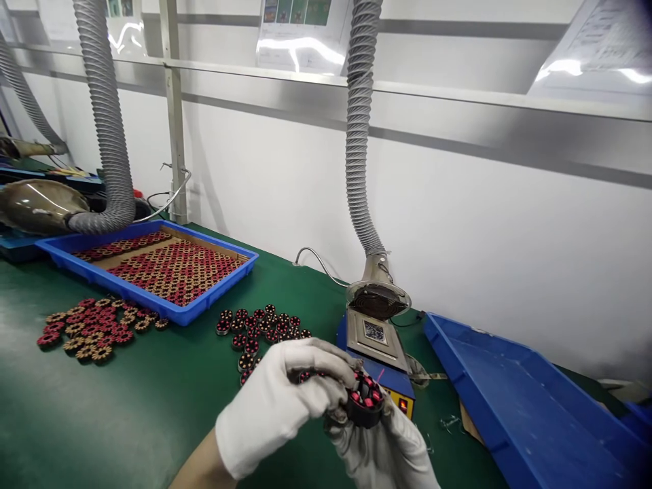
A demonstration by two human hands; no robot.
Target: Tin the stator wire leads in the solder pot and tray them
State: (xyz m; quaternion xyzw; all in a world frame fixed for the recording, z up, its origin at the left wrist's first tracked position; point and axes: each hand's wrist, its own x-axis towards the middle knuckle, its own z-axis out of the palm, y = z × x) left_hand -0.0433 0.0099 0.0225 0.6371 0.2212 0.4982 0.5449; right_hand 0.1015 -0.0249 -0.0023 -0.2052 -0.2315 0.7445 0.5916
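Both my hands wear white gloves with darkened fingertips. Between them is a small round motor stator (365, 402) with a black rim and pink-red windings, tilted so its open face shows. My right hand (384, 445) grips it from below and from the right. The bent fingers of my left hand (285, 397) close on its left side; their exact contact is partly hidden. A thin pink wire end sticks up near the stator. Just behind stands a blue solder pot (379, 337) with a lit red switch. More stators (259, 329) with dark rims lie loosely beyond my left hand.
A blue tray (186, 314) at left holds rows of red and tan ring-shaped cores. A heap of similar cores (94, 329) lies in front. Another blue tray (530, 387) leans at right. A fume hose (359, 136) hangs over the solder pot. Wire scraps (449, 422) lie nearby.
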